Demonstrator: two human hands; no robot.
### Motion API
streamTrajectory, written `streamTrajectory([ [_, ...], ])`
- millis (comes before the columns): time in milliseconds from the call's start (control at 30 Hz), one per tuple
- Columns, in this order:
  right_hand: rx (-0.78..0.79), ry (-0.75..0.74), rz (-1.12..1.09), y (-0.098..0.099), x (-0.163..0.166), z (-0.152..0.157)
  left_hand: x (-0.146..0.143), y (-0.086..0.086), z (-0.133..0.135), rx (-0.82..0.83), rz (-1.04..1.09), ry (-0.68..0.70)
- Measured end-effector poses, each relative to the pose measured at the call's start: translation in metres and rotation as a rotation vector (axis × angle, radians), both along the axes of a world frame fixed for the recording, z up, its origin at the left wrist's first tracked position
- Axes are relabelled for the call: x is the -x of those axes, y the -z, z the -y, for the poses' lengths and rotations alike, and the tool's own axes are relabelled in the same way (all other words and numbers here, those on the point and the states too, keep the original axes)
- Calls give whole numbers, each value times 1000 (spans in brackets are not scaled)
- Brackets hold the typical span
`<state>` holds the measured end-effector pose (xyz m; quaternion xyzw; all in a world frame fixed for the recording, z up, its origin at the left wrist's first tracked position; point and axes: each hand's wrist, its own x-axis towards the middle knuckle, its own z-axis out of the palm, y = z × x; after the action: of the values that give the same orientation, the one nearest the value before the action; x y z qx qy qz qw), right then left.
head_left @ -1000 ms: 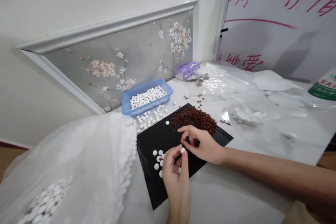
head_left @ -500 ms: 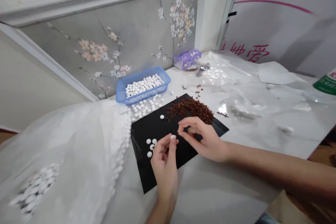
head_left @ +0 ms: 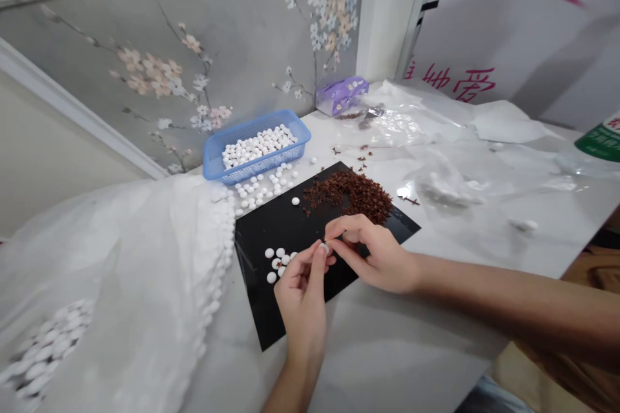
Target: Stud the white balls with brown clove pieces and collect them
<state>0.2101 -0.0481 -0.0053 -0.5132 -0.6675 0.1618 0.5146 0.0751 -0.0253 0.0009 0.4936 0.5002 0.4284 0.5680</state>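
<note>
My left hand (head_left: 303, 290) pinches a small white ball (head_left: 325, 248) between thumb and fingertips, over a black mat (head_left: 264, 229). Thumb and forefinger of my right hand (head_left: 378, 255) are pressed together against that ball. A tiny dark piece shows faintly at those fingertips, mostly hidden. Beyond my right hand lies a heap of small brown star-shaped pieces (head_left: 358, 193). Several loose white balls (head_left: 269, 253) rest on the mat left of my hands, at least one with a brown star piece on it.
A blue basket (head_left: 256, 171) of white balls stands by the wall, with more balls spilled before it. On the left a large white plastic bag (head_left: 140, 271) holds balls. Clear plastic bags (head_left: 450, 174), a purple pack (head_left: 341, 95) and a green-labelled bottle (head_left: 600, 145) lie toward the right and back.
My right fingertips, holding a tiny brown piece, have closed the small gap and now touch the white ball in my left hand. The view has tilted slightly downward.
</note>
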Motion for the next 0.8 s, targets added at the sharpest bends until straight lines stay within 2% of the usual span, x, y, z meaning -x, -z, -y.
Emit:
streamTrajectory([
  [200, 79, -82, -155, 1, 1, 0, 2, 3, 0, 13, 19, -15],
  [400, 65, -138, -145, 7, 4, 1, 2, 4, -1, 11, 14, -57],
  [567, 50, -181, -170, 4, 0, -3, 1, 2, -1, 14, 34, -70],
  [800, -95, -70, -72, -3, -6, -8, 0, 1, -1, 24, 62, -47],
])
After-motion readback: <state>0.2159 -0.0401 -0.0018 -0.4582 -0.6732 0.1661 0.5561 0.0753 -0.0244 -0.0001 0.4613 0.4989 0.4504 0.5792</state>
